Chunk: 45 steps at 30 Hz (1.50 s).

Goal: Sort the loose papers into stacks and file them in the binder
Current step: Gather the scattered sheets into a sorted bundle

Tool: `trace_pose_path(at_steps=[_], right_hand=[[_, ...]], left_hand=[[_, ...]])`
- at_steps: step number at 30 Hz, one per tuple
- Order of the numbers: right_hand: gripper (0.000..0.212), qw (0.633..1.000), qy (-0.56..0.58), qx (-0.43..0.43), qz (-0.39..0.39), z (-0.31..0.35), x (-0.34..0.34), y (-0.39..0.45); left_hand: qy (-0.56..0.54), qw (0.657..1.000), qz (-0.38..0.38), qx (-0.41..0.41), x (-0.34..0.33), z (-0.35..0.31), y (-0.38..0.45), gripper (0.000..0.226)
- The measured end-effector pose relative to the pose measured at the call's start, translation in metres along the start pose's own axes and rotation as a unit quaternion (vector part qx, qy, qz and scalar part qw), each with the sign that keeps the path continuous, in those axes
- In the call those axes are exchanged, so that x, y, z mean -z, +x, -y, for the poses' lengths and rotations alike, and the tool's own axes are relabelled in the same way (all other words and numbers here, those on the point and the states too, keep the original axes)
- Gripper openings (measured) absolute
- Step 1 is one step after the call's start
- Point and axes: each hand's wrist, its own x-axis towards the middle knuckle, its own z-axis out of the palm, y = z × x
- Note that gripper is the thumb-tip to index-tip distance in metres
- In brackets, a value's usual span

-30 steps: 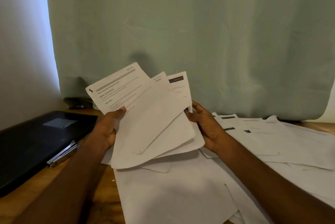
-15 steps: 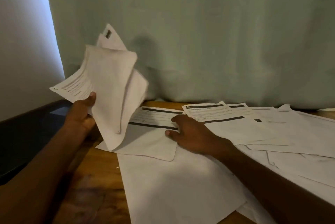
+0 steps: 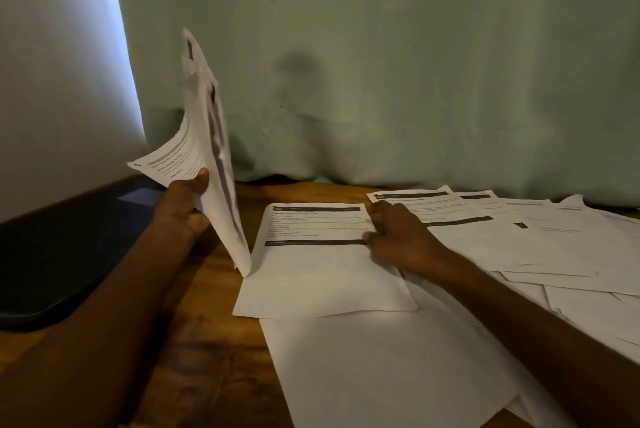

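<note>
- Head view is showing a wooden table (image 3: 214,292) with white papers lying all over its right side.
- The left hand (image 3: 183,206) is holding a bunch of papers (image 3: 211,164) up on its edge, with the thumb pinching it from the front. The bottom corner of the bunch is hanging just above the table.
- The right hand (image 3: 398,237) is lying on a printed sheet (image 3: 311,254) with dark bars, fingers bent a little and pressing down on its right edge.
- More loose papers (image 3: 519,237) are spreading out to the right, lying over one another.
- A big blank sheet (image 3: 381,368) is lying close to the person.
- A dark binder (image 3: 59,254) is lying flat at the left, beside the left arm.
- A green curtain (image 3: 381,57) is hanging behind the table.
</note>
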Motion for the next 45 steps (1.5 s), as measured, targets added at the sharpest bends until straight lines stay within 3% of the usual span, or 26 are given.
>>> trace_pose_path(at_steps=[3, 5, 8, 11, 17, 20, 22, 28, 31, 36, 42, 45], right_hand=[[0.102, 0.998, -0.057, -0.032, -0.004, 0.001, -0.013, -0.002], [0.112, 0.997, -0.067, -0.028, 0.009, 0.003, -0.014, -0.004], [0.101, 0.999, -0.03, -0.033, 0.021, 0.007, -0.008, -0.001], [0.092, 0.999, -0.012, -0.051, 0.006, 0.011, -0.002, -0.001], [0.044, 0.991, 0.018, -0.122, -0.055, 0.008, -0.001, -0.001], [0.013, 0.987, 0.044, -0.103, -0.11, 0.007, 0.0, -0.006], [0.006, 0.982, 0.091, -0.068, -0.154, 0.006, 0.005, -0.007], [0.031, 0.935, 0.287, 0.029, -0.204, 0.006, 0.011, -0.005], [0.032, 0.931, 0.287, 0.064, -0.217, 0.008, 0.011, -0.007], [0.031, 0.921, 0.304, 0.081, -0.228, 0.011, 0.013, -0.009], [0.049, 0.906, 0.33, 0.119, -0.238, 0.012, 0.013, -0.012], [0.049, 0.898, 0.35, 0.13, -0.235, 0.014, 0.017, -0.011]], left_hand=[[-0.011, 1.0, 0.016, -0.012, -0.001, 0.006, 0.008, 0.021], [0.001, 0.999, 0.03, -0.017, 0.001, 0.013, 0.016, 0.021], [0.011, 0.998, 0.051, -0.025, -0.001, 0.016, 0.014, 0.022], [0.002, 0.998, 0.057, -0.021, 0.0, 0.019, 0.016, 0.041], [0.024, 0.998, 0.038, -0.042, 0.005, 0.025, 0.026, 0.044], [0.031, 0.998, 0.042, -0.042, 0.009, 0.024, 0.028, 0.047], [0.027, 0.998, 0.049, -0.04, 0.01, 0.025, 0.027, 0.046], [0.016, 0.995, 0.085, -0.042, 0.01, 0.026, 0.024, 0.065], [0.0, 0.995, 0.087, -0.041, 0.007, 0.027, 0.025, 0.052], [-0.008, 0.996, 0.083, -0.042, 0.006, 0.026, 0.026, 0.05], [-0.005, 0.996, 0.078, -0.05, 0.005, 0.026, 0.026, 0.069], [-0.007, 0.996, 0.075, -0.043, 0.001, 0.025, 0.025, 0.054]])
